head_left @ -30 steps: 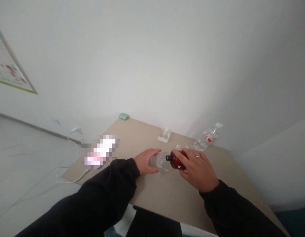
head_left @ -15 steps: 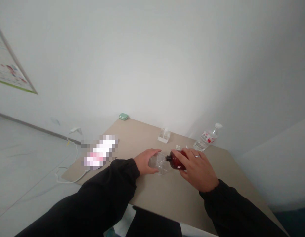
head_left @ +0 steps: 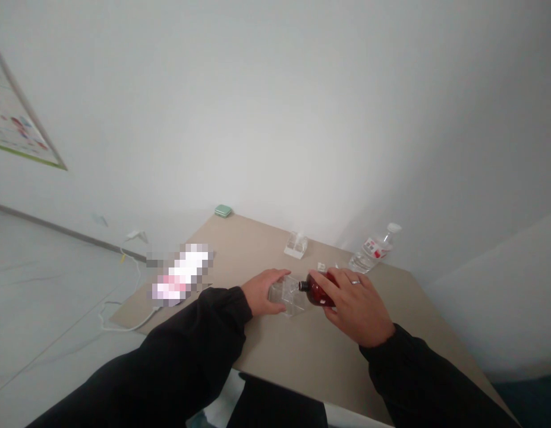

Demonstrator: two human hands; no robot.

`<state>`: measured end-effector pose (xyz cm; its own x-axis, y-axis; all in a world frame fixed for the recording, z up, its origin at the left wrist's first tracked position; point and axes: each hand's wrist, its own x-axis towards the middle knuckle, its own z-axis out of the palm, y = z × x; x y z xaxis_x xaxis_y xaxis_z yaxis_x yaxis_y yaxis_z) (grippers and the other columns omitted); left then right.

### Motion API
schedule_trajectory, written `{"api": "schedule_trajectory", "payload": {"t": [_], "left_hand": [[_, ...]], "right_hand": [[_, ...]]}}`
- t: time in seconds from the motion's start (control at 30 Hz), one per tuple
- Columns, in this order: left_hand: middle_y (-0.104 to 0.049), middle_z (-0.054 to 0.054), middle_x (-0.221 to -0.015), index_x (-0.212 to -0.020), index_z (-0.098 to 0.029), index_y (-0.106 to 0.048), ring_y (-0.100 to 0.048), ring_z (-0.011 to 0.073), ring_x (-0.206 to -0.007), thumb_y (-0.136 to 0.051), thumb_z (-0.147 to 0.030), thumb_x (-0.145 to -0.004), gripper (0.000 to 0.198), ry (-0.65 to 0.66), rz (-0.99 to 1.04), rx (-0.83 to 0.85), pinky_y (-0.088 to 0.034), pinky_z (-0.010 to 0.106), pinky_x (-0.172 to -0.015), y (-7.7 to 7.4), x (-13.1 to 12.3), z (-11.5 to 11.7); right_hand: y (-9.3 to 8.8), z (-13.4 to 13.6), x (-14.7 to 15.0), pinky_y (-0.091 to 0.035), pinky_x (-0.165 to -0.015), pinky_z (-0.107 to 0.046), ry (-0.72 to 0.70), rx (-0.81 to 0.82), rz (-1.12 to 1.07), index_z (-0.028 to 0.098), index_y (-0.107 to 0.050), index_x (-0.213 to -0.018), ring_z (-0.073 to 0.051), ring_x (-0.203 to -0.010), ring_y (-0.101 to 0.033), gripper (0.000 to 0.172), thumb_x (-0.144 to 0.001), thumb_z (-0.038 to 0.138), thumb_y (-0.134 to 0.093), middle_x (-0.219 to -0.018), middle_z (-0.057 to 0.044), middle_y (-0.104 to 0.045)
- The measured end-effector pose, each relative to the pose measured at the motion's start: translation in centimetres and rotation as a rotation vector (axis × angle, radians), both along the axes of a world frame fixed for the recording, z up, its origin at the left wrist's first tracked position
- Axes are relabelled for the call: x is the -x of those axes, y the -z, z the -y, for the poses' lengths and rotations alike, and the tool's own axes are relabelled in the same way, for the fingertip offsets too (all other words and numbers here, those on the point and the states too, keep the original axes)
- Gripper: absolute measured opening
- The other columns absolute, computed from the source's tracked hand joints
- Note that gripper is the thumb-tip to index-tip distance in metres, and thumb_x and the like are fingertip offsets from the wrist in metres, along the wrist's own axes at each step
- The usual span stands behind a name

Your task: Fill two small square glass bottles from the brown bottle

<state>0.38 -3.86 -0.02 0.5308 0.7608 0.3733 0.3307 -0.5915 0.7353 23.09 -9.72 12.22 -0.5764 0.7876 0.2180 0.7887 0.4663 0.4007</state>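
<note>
A dark reddish-brown bottle point(head_left: 318, 291) lies tilted on its side in the air, gripped from above by my right hand point(head_left: 359, 306), which wears a ring. The bottle's uncapped black-rimmed neck points left, over a clear transparent container point(head_left: 292, 297). Around the left side of that container curve the thumb and fingers of my left hand point(head_left: 263, 292). Whether any liquid is running from the neck is too fine to make out.
Behind the hands stand a small clear divided box point(head_left: 296, 245) and a labelled water bottle point(head_left: 372, 249). A small white piece point(head_left: 321, 267) lies nearby. The beige table point(head_left: 293, 351) also bears a green case point(head_left: 223, 211) and a blurred-out bright device point(head_left: 181, 276) with a white cable point(head_left: 123, 329).
Almost nothing differs. Both hands, the brown bottle and the clear container keep their places, with only a very slight shift of the view.
</note>
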Motion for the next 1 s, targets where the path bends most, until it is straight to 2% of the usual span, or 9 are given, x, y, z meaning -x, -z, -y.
{"api": "schedule_trajectory", "payload": {"t": [1.0], "left_hand": [[-0.058, 0.013, -0.125, -0.136, -0.016, -0.043, -0.056, 0.0286, -0.112, -0.080, -0.031, -0.060, 0.086, -0.002, 0.010, -0.019, -0.043, 0.044, -0.104, 0.54, -0.05, -0.17]], "right_hand": [[-0.05, -0.08, 0.04, -0.031, -0.091, -0.039, 0.019, 0.013, 0.008, 0.029, -0.049, -0.136, -0.028, -0.108, -0.052, 0.063, -0.075, 0.028, -0.066, -0.121, -0.010, -0.059]]}}
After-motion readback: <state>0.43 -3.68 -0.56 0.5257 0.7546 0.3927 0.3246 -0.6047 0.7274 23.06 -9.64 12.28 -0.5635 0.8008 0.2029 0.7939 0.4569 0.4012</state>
